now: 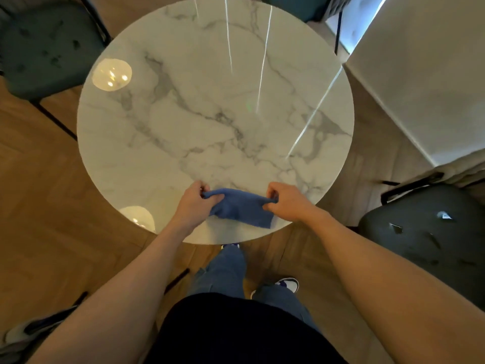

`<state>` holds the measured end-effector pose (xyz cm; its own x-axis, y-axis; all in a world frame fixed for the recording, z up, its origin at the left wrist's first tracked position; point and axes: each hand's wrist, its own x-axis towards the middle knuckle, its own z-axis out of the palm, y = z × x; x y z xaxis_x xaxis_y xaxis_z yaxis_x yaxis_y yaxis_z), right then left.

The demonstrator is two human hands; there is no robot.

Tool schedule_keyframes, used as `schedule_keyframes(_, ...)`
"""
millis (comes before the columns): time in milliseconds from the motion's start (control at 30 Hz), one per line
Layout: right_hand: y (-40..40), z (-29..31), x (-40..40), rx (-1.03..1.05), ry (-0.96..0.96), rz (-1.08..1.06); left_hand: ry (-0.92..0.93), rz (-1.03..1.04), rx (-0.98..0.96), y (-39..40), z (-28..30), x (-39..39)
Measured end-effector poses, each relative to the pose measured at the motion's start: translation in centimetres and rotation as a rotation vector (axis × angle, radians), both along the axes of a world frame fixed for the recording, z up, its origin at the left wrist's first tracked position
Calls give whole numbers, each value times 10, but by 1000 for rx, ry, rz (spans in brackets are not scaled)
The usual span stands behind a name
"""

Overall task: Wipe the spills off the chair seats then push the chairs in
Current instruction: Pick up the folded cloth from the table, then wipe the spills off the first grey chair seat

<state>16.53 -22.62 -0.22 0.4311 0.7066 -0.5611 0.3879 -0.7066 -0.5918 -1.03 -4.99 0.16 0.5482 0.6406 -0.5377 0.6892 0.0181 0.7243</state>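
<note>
A blue cloth (242, 207) lies stretched over the near edge of the round marble table (210, 101). My left hand (194, 203) pinches its left end and my right hand (286, 202) pinches its right end. A dark chair (430, 237) stands at the right, pulled away from the table, with wet patches shining on its seat. Another dark green chair (47, 48) stands at the far left, its seat marked with dark spots.
A third chair (296, 6) shows partly at the table's far edge. A white cabinet or wall block (425, 82) rises at the right. Part of a chair frame (39, 327) sits at the lower left. Wooden herringbone floor surrounds the table.
</note>
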Motion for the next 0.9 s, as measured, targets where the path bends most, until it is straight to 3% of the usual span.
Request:
schedule_keyframes(133,-34,12,6,23,119,-84,-140,-17,17,-12,16,29)
schedule_keyframes(233,-72,21,4,42,206,-167,-222,-158,105,-38,29,65)
schedule_keyframes(367,-126,25,-8,37,209,-273,-353,-546,190,-95,53,111)
schedule_keyframes(500,-174,43,-19,65,210,-415,-499,-1009,145,-168,75,142)
schedule_keyframes(633,-238,61,-26,335,186,-591,-423,-1355,98,-235,82,165)
schedule_keyframes(800,-308,75,-41,510,234,-860,-297,-1144,-153,-301,85,194)
schedule_keyframes(900,-342,75,-44,538,254,-962,-233,-1131,-231,-337,77,203)
